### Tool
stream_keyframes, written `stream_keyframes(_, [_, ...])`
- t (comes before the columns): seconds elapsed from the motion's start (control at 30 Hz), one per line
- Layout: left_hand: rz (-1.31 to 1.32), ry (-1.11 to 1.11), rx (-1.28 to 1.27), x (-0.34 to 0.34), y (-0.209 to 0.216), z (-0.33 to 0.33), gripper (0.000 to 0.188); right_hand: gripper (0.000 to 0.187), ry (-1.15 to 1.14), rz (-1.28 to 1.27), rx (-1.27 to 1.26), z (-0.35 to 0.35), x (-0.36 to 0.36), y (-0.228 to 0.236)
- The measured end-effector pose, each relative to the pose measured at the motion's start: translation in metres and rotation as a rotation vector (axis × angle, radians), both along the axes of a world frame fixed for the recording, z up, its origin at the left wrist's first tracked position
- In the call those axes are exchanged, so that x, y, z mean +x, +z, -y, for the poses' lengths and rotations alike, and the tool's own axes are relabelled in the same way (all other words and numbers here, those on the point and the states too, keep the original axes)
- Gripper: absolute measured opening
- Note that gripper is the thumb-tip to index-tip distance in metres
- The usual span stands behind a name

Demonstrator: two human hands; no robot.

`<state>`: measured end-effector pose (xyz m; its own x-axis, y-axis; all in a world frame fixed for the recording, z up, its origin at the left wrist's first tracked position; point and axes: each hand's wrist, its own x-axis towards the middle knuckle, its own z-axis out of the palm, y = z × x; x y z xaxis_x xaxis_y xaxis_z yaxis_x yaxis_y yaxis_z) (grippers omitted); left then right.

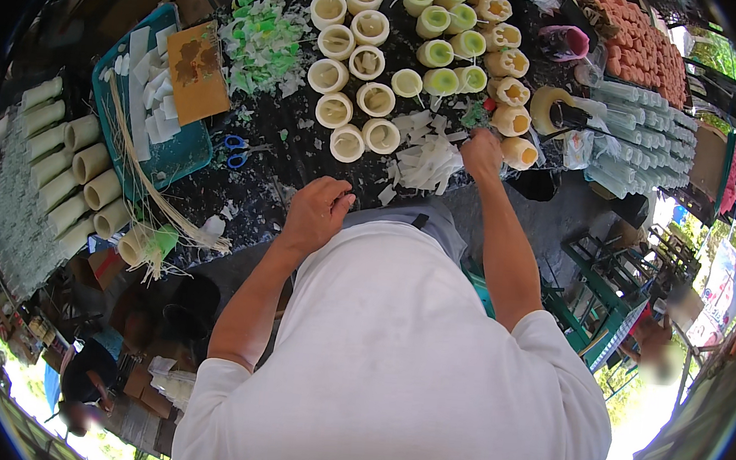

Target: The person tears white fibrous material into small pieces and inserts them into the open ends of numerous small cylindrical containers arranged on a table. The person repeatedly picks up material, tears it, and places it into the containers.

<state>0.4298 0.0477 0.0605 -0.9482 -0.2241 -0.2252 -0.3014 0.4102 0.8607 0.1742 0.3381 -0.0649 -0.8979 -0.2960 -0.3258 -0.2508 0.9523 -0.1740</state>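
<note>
A heap of white wax shavings (429, 161) lies loose on the dark worktable. Just beyond it stand round cream candles (355, 82) in upright rows, with green-topped candles (441, 50) beside them.

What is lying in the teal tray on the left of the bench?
The teal tray holds white strips, a brown stained board and long pale wicks. Anything under the board is covered.
</note>
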Motion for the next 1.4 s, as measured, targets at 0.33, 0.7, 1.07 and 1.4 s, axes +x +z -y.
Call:
stream_keyframes(0.33, [-0.134,0.209,-0.244,-0.049,-0.011,0.002,0.026,0.019,-0.177,0.321,-0.748,0.070,0.075,0.106])
stream_keyframes(0.7, [-0.258,-0.010,-0.549,-0.064,-0.054,-0.045,0.012,0.023,0.513,-0.145,-0.769,0.120,0.076,0.090])
stream_keyframes(1.07, [-0.297,0.039,-0.510,-0.049,-0.028,-0.040,0.016,0.011,-0.117,-0.085,-0.481,-0.006,0.064,0.066])
stream_keyframes(1.4, [-0.272,0.013,-0.536,-0.057,-0.024,-0.046,0.022,0.031,0.107,-0.022,-0.235,0.056,0.005,0.003])
